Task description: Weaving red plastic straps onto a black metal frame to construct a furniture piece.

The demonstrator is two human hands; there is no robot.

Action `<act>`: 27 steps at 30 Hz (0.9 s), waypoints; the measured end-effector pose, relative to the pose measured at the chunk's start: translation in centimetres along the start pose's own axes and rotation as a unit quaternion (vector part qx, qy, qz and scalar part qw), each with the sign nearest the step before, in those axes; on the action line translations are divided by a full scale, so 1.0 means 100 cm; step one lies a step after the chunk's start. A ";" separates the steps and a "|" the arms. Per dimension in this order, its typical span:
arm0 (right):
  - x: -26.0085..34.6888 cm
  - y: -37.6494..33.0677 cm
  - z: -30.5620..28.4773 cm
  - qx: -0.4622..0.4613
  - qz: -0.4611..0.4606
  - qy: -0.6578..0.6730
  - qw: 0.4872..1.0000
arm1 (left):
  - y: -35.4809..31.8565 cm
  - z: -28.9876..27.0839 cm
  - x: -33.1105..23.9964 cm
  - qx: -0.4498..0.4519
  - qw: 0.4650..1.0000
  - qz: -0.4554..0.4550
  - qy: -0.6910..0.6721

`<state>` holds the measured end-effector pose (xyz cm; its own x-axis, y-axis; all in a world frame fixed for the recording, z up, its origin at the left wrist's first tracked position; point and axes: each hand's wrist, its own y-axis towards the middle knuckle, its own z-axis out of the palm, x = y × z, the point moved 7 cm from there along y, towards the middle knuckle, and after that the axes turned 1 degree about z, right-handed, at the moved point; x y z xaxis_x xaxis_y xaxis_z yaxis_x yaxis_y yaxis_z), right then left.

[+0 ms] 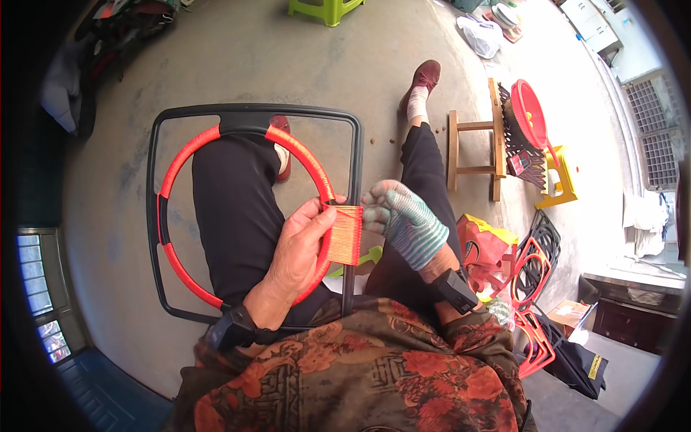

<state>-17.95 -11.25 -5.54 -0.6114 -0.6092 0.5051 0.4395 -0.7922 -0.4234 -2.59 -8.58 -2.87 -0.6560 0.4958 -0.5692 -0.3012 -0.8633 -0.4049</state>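
Across my lap lies a black rounded rectangular frame (356, 155) with an inner ring (193, 150), much of it wrapped in red-orange cord. On its right side a flat orange cord-wrapped band (345, 236) bridges the ring and the outer bar. My bare left hand (291, 248) is closed on the ring beside this band, thumb at the band's upper left corner. Just right of the outer bar, my right hand (412, 223) wears a striped green-and-white glove with bare fingertips. Its fingers are curled together close to the band; any strand in them is too fine to see.
To the right stand a wooden stool (475, 171), a red plastic basket (529, 115) and a yellow stool (565, 180). A red bag (486, 248) and more cord-wrapped frames (533, 270) lie near my right side. A green stool (327, 10) is at the far edge.
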 end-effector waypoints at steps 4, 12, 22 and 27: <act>0.014 -0.001 -0.016 -0.058 -0.043 -0.097 0.993 | -0.001 -0.021 -0.010 -0.109 0.990 0.069 0.064; -0.005 -0.025 0.091 0.101 -0.041 -0.554 0.826 | -0.005 -0.027 -0.022 -0.203 0.925 0.158 0.280; 0.045 -0.021 0.108 -0.183 -0.296 -0.836 0.424 | -0.016 -0.009 -0.048 -0.204 0.864 0.267 0.375; 0.073 -0.018 0.058 -0.299 -0.206 -0.837 0.409 | 0.004 -0.048 -0.017 -0.161 0.866 0.207 0.426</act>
<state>-19.37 -14.45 3.29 0.9754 0.0033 0.2203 -0.0197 -0.9946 0.1019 1.74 -9.32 -5.55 0.1295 0.1586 -0.9788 0.1362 -0.9806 -0.1409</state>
